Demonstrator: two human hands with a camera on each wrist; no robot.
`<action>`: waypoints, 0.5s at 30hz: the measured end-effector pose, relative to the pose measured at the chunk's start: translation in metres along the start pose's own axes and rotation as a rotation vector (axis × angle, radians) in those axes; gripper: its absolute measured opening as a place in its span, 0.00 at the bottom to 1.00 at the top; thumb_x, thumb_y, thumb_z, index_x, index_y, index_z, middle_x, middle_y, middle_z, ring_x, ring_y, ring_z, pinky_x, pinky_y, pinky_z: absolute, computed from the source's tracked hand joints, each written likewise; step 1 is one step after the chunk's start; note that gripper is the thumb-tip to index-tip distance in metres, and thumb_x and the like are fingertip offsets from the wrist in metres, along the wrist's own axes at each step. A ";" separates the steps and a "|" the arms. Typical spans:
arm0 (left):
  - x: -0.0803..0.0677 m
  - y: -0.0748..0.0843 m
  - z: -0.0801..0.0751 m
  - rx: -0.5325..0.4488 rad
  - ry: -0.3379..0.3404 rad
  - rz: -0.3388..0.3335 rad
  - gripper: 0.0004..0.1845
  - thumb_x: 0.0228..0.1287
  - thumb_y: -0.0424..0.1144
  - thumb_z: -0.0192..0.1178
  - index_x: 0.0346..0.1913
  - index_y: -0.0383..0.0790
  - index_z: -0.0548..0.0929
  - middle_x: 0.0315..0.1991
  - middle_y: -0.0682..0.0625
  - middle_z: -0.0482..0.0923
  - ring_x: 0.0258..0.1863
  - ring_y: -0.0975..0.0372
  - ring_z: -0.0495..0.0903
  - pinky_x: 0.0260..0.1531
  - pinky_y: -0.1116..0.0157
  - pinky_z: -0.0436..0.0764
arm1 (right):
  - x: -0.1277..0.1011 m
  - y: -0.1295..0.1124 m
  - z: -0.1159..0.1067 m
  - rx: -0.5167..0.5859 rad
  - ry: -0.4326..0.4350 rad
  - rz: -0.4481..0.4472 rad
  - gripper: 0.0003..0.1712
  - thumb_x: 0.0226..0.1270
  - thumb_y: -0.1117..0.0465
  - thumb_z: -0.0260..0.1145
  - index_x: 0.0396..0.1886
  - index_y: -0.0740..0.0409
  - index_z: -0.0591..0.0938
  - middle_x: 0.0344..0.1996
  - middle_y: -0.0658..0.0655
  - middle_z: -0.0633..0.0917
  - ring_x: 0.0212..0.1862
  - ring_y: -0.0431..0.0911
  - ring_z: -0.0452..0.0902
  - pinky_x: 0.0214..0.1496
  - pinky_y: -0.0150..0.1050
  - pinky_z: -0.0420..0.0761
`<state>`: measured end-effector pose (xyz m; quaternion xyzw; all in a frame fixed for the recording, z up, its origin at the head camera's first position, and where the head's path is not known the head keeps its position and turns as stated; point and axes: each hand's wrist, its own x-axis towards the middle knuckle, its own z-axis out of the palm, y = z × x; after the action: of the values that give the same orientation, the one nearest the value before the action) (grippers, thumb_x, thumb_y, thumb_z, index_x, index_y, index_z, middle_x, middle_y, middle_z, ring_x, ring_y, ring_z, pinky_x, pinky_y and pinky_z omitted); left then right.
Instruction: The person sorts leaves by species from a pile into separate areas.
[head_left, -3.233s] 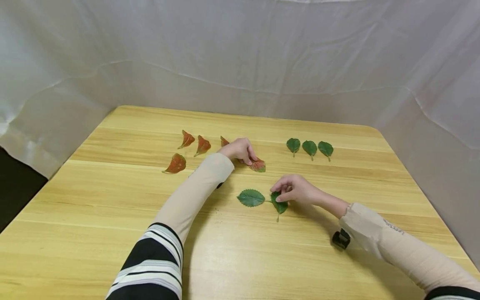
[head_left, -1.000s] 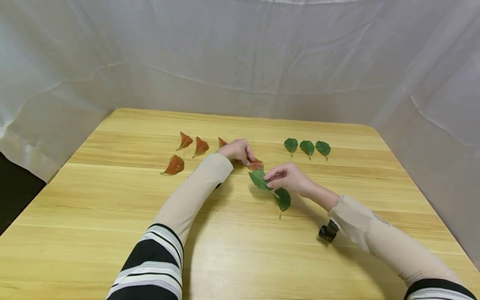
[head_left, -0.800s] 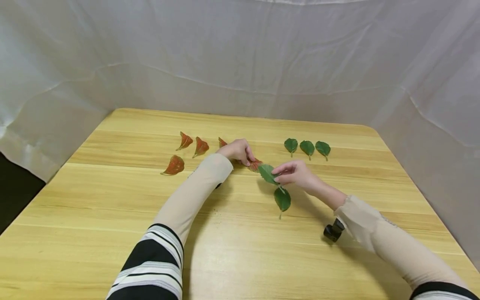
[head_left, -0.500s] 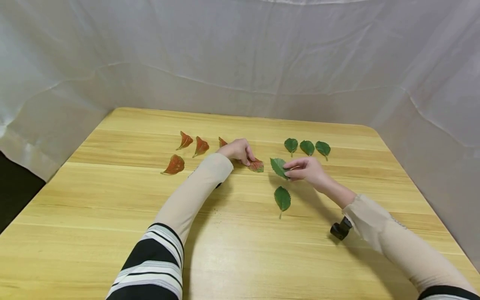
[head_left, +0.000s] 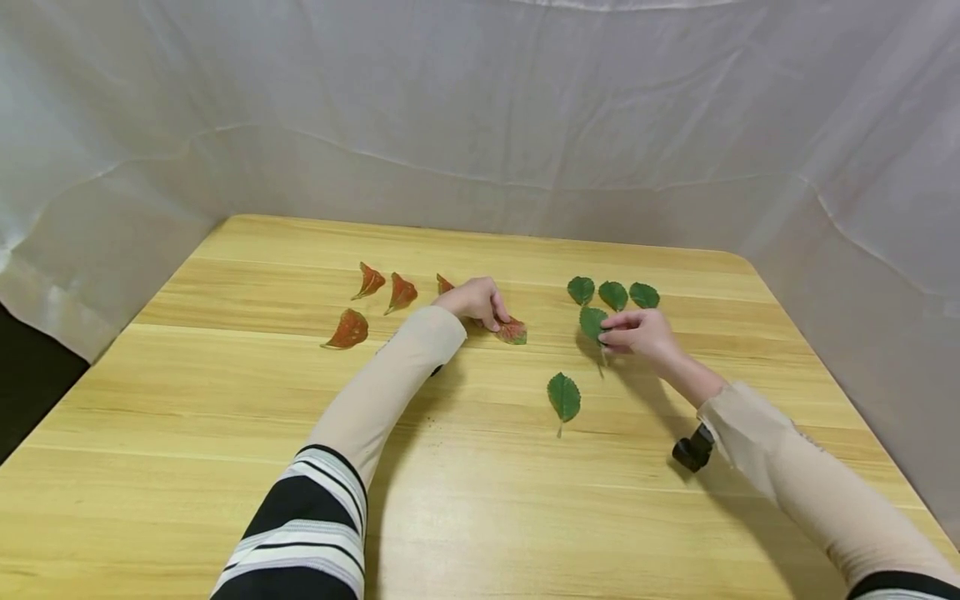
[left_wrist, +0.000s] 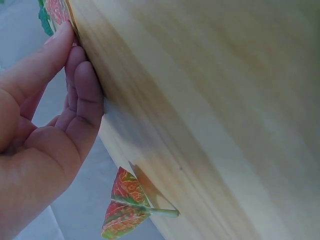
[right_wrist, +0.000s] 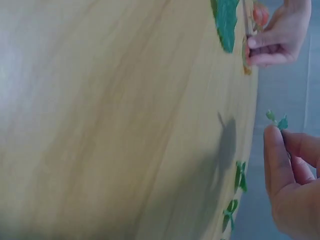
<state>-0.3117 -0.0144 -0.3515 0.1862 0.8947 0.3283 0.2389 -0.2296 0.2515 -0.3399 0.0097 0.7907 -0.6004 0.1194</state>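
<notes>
My left hand (head_left: 480, 302) pinches a red leaf (head_left: 514, 332) with a greenish tip, low over the wooden table; part of this leaf is hidden under the fingers. In the left wrist view, thumb and fingertips meet on the red leaf (left_wrist: 57, 11). To the right, my right hand (head_left: 641, 335) holds a green leaf (head_left: 592, 322) between thumb and fingers, raised above its shadow, stem pointing down. The held leaf sits just in front of a row of green leaves (head_left: 613, 296). Nearer to me, a single green leaf (head_left: 563, 397) lies flat with its stem toward me.
Several red leaves lie at the left, among them a front one (head_left: 348, 329) and a back one (head_left: 369, 281). Another red leaf (head_left: 444, 284) is partly behind the left hand. A pale curtain (head_left: 480, 125) surrounds the far side of the table (head_left: 465, 517).
The right hand has lifted the green leaf off the other front green leaf and carried it right and away from me, turning it stem-down. The left hand stays on the red leaf.
</notes>
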 end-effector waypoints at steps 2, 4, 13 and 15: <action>0.000 0.000 0.000 -0.007 0.001 -0.001 0.08 0.48 0.26 0.65 0.34 0.36 0.85 0.36 0.47 0.81 0.19 0.64 0.71 0.23 0.68 0.74 | 0.002 0.001 -0.003 0.012 0.008 0.041 0.21 0.55 0.77 0.61 0.48 0.83 0.68 0.23 0.51 0.81 0.23 0.42 0.80 0.36 0.38 0.79; -0.001 0.000 0.001 -0.005 0.003 0.002 0.08 0.48 0.26 0.65 0.34 0.36 0.85 0.36 0.47 0.81 0.19 0.64 0.71 0.23 0.68 0.74 | 0.003 0.001 -0.004 0.017 0.015 0.076 0.21 0.55 0.77 0.61 0.47 0.83 0.68 0.23 0.52 0.81 0.23 0.42 0.80 0.35 0.37 0.79; -0.001 0.001 0.001 -0.001 0.007 0.005 0.08 0.48 0.26 0.65 0.34 0.37 0.85 0.37 0.47 0.81 0.20 0.64 0.71 0.24 0.68 0.75 | 0.008 0.006 -0.005 -0.033 -0.010 0.134 0.21 0.57 0.77 0.59 0.50 0.83 0.68 0.24 0.54 0.81 0.24 0.43 0.80 0.34 0.38 0.79; -0.002 0.001 0.001 0.002 0.008 0.003 0.08 0.48 0.26 0.65 0.34 0.37 0.85 0.37 0.47 0.81 0.20 0.64 0.72 0.24 0.67 0.75 | 0.010 0.008 -0.005 -0.040 -0.016 0.140 0.21 0.57 0.77 0.58 0.50 0.83 0.68 0.24 0.55 0.81 0.24 0.44 0.80 0.34 0.38 0.79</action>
<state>-0.3097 -0.0141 -0.3513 0.1864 0.8958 0.3284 0.2346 -0.2388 0.2571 -0.3478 0.0579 0.7988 -0.5748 0.1678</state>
